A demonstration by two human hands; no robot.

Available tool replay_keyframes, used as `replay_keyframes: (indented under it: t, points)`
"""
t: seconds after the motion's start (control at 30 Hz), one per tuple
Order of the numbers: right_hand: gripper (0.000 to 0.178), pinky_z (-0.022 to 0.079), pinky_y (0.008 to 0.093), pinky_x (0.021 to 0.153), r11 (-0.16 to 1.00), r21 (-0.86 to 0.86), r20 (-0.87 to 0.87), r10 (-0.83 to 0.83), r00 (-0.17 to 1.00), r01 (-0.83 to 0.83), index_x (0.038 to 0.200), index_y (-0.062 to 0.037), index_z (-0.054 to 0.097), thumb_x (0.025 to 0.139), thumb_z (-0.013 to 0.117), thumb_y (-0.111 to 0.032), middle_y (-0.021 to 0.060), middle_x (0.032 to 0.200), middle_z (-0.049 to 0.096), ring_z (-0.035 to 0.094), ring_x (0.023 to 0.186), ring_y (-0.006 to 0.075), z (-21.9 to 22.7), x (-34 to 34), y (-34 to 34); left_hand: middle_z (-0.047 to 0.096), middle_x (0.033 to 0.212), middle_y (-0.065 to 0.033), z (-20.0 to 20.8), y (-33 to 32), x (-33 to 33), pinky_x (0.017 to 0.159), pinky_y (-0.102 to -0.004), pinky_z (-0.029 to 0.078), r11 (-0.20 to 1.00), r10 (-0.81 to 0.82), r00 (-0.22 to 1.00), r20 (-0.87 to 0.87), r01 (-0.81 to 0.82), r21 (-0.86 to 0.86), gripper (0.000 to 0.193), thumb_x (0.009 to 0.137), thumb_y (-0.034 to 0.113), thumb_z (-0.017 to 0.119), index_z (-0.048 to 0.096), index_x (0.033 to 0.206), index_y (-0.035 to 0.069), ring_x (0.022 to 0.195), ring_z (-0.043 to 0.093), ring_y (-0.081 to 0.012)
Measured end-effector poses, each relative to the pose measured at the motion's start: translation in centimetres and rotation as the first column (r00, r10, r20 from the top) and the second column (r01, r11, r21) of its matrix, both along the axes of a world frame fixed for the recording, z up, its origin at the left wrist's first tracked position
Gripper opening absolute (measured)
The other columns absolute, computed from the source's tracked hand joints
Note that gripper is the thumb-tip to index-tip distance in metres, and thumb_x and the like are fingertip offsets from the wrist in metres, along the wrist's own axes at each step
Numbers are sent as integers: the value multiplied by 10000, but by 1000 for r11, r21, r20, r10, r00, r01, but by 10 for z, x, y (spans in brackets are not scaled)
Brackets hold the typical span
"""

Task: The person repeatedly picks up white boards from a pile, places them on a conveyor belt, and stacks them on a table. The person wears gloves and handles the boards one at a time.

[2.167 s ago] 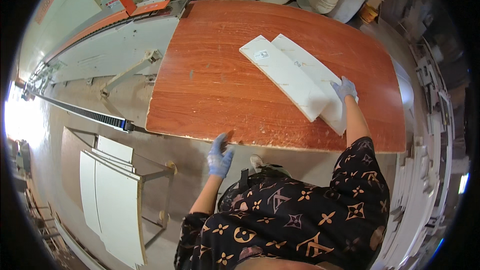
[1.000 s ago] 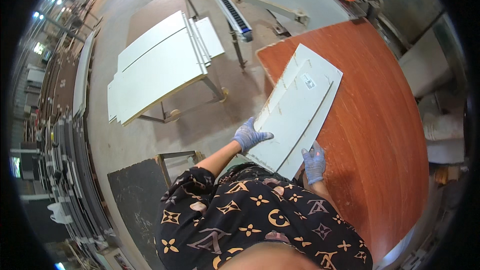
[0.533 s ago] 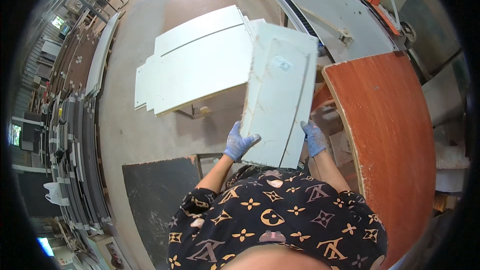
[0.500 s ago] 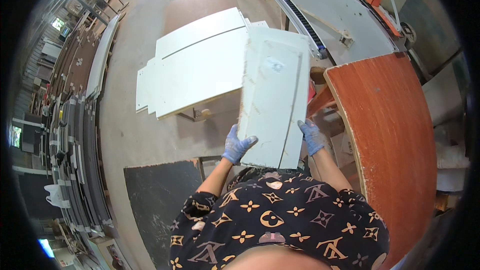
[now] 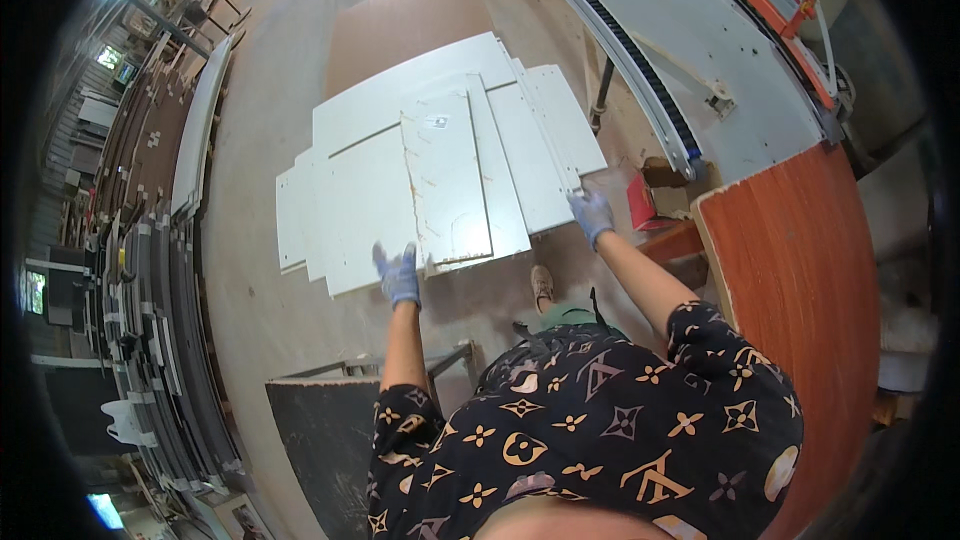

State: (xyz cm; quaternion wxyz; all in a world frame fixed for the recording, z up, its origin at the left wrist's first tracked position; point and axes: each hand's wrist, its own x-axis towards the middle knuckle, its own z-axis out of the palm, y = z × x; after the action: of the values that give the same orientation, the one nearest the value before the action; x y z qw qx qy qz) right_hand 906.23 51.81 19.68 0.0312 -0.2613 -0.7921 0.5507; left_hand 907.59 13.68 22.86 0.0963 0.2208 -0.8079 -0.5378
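A white panel (image 5: 448, 175) with a rough, chipped left edge and brown smudges lies flat on top of a stack of larger white boards (image 5: 365, 185). Just off the panel's lower left corner is my left hand (image 5: 399, 276), in a blue glove, its fingers spread and nothing in them. My right hand (image 5: 592, 217), gloved the same way, is farther right, by the near right corner of the stack. Its fingers look loosely apart and hold nothing; whether they touch the board edge I cannot tell.
An orange-brown wood-grain board (image 5: 790, 290) stands close on my right. Beyond it runs a machine with a black conveyor track (image 5: 610, 50). A red box (image 5: 645, 205) sits below the track's end. Dark boards (image 5: 165, 330) lean along the left; a black-topped stand (image 5: 330, 440) is near me.
The white panel, held up by both hands before, now lies on the stack. Both hands have let go and moved apart, the left one leftward, the right one slightly up and left.
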Motion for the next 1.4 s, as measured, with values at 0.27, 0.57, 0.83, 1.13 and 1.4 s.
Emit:
replay_keyframes:
  t: [0.27,0.57,0.83,1.13,1.4]
  points:
    - [873,433,561,851,675,-651,443,-34,896,347,1373,-117,294,726,686,-554,158,1258,490,458,1174,334,-56,-26,16,374,1391,-190,13,39,-54,1053,-416,339,647,733,663,154,-749,142,868,705,232,789,294,1385,18,1246,396,-310]
    - [994,379,366,975,887,-417,303,-73,950,201,1267,128,413,690,673,-638,240,1259,500,488,1155,299,-105,-49,21,443,1384,-65,-99,-14,-61,1048,-434,314,400,290,903,318,-416,817,800,843,704,313,400,1369,108,1246,407,-312]
    - [761,450,342,813,946,-244,365,-113,924,213,1083,83,592,752,639,-600,161,984,637,571,868,210,-70,-80,20,447,1377,-79,-84,-25,-80,1031,-434,330,440,276,867,416,-499,747,831,815,714,361,418,1351,82,1220,427,-307]
    - [655,459,340,637,907,-303,373,-171,912,294,953,28,642,746,657,-593,78,802,612,519,682,161,-45,-159,-3,452,1369,-94,-98,-42,-137,1013,-435,349,419,278,846,456,-534,734,867,783,726,415,438,1330,53,1190,449,-301]
    - [636,441,335,579,864,-377,309,-224,924,335,909,1,630,730,662,-609,40,722,572,489,629,146,-70,-248,-5,456,1361,-108,-88,-46,-235,996,-435,365,462,281,825,491,-564,684,901,755,736,463,456,1312,28,1163,469,-296]
